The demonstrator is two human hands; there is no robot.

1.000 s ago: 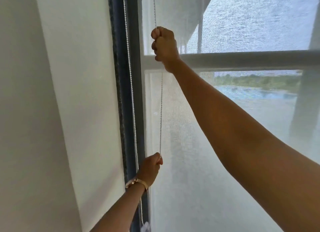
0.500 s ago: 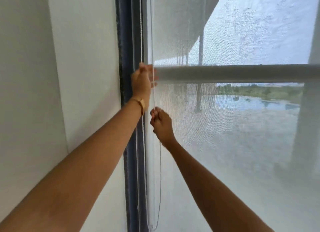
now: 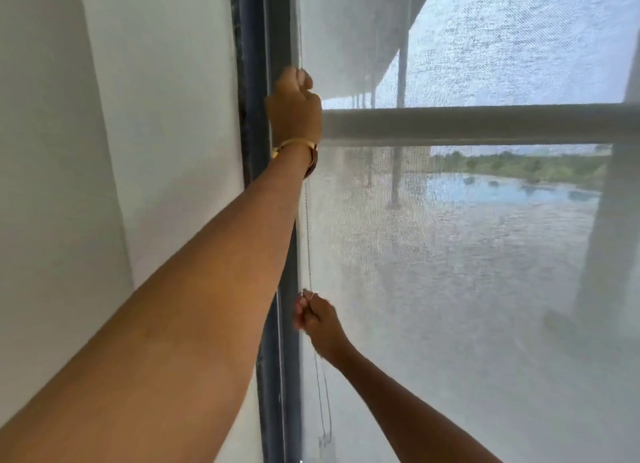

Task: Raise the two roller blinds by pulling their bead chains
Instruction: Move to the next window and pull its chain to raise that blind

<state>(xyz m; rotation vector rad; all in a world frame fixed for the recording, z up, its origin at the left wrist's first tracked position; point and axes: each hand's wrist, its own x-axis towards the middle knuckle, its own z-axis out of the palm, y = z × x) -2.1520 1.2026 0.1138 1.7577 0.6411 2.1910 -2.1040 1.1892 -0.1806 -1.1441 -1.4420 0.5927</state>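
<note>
- Head view showed the sheer roller blind [image 3: 467, 289] covering the whole pane, with no bottom edge in sight, so raising it looked barely begun or mid-way; I could not tell which.
- 1 opaque blind [image 3: 166, 151] on the left side hung down fully, apparently untouched.
- Bead chain [image 3: 307, 227] ran down the left edge of the sheer blind, beside the dark window frame [image 3: 256, 81].
- Left hand [image 3: 294, 106] was raised high, arm outstretched, fingers curled into a fist around the chain.
- Right hand [image 3: 317, 319] sat low, fingers pinching the same chain, its loop dangling below.
</note>
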